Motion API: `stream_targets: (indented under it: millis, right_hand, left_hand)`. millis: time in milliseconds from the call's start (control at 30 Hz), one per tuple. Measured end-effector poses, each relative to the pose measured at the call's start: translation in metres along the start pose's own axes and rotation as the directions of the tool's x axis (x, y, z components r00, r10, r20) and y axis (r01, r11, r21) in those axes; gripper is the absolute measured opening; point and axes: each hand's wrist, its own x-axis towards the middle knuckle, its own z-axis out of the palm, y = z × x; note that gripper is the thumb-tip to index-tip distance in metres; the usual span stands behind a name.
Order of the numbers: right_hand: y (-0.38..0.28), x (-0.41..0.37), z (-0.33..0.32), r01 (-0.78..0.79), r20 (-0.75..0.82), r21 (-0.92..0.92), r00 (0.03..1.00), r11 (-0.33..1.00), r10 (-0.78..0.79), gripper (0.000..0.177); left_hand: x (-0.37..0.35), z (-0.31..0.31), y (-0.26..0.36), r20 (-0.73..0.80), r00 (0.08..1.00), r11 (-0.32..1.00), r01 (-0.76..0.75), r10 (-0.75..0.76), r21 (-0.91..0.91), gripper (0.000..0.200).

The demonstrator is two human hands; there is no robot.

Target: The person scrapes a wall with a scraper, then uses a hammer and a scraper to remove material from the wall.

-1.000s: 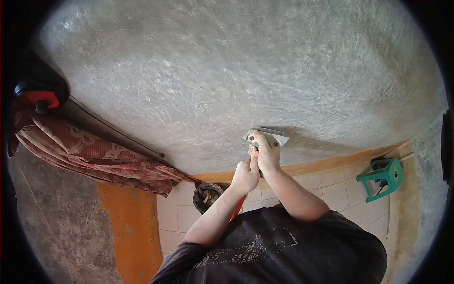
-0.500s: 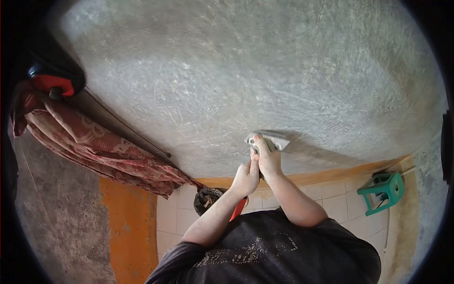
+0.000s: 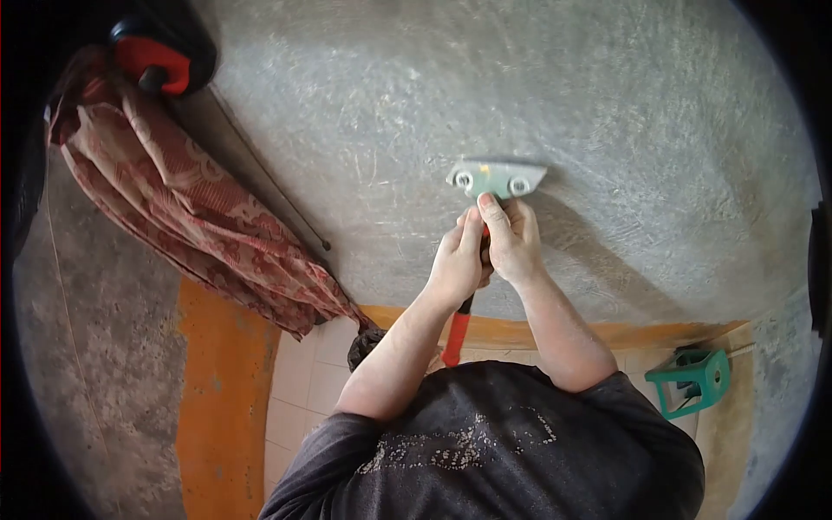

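Observation:
Both hands grip a long-handled scraper (image 3: 492,180) with a wide metal blade, two round bolts and a red-and-black handle. My left hand (image 3: 457,264) is wrapped round the handle, just below my right hand (image 3: 513,238). The right thumb lies along the neck, close under the head. The blade's far edge is right at the grey scuffed wall (image 3: 390,130), over which the tool casts a shadow to the right. Below the hands, the red handle end reaches down toward my dark shirt.
A red patterned curtain (image 3: 191,199) hangs bunched at left, below a black-and-red object (image 3: 165,65). Behind my left forearm shows a dark plastic bag (image 3: 364,345). A green plastic stool (image 3: 693,381) stands on the tiled floor at right. An orange band (image 3: 598,333) edges the wall's base.
Both hands have pushed the scraper up the wall, and its head now faces me more squarely. More of the red handle shows. The view has shifted slightly.

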Motion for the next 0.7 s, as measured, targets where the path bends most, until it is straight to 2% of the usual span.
stream_targets:
  millis: [100, 200, 267, 367, 400, 467, 500, 567, 667, 700]
  right_hand:
    - [-0.02, 0.015, 0.011, 0.103, 0.085, -0.097, 0.992, 0.99, -0.095, 0.029]
    - [-0.033, 0.024, 0.023, -0.181, 0.178, -0.161, 0.962, 0.97, 0.209, 0.028]
    - [-0.03, 0.021, 0.037, -0.201, 0.244, -0.242, 0.935, 0.949, 0.259, 0.026]
    - [0.015, 0.023, 0.05, -0.319, 0.29, 0.031, 0.91, 0.947, 0.297, 0.024]
    - [0.018, 0.022, 0.057, -0.322, 0.292, 0.06, 0.911, 0.945, 0.292, 0.022]
    - [0.022, 0.021, 0.072, -0.325, 0.297, 0.114, 0.913, 0.939, 0.28, 0.019]
    - [0.024, 0.021, 0.079, -0.214, 0.273, 0.074, 0.944, 0.974, 0.187, 0.019]
    - [0.031, 0.022, 0.093, -0.187, 0.262, 0.121, 0.953, 0.975, 0.151, 0.02]
    - [0.049, 0.027, 0.1, -0.175, 0.194, 0.129, 0.97, 0.976, 0.148, 0.021]
    - [0.052, 0.028, 0.103, -0.153, 0.165, 0.138, 0.978, 0.979, 0.13, 0.022]
  left_hand:
    - [0.001, 0.006, 0.011, -0.005, 0.998, 0.988, -0.06, 0.06, -0.14, 0.049]
    - [-0.002, -0.002, 0.002, -0.067, 0.998, 0.959, -0.03, 0.011, -0.281, 0.051]
    - [-0.006, -0.023, -0.014, -0.074, 0.997, 0.972, -0.007, -0.011, -0.236, 0.051]
    - [-0.012, -0.052, -0.008, -0.208, 0.972, 0.991, 0.086, -0.107, -0.104, 0.054]
    - [-0.014, -0.061, -0.006, -0.231, 0.964, 0.991, 0.12, -0.13, -0.057, 0.055]
    - [-0.017, -0.074, 0.0, -0.298, 0.954, 0.996, 0.062, -0.038, 0.069, 0.054]
    - [-0.018, -0.08, 0.003, -0.31, 0.951, 0.989, 0.028, 0.019, 0.147, 0.055]
    - [-0.02, -0.088, 0.011, -0.305, 0.945, 0.962, -0.029, 0.115, 0.273, 0.058]
    - [-0.015, -0.102, 0.017, -0.256, 0.967, 0.971, 0.071, -0.011, 0.228, 0.057]
    - [-0.016, -0.099, 0.019, -0.276, 0.961, 0.956, 0.056, 0.026, 0.286, 0.059]
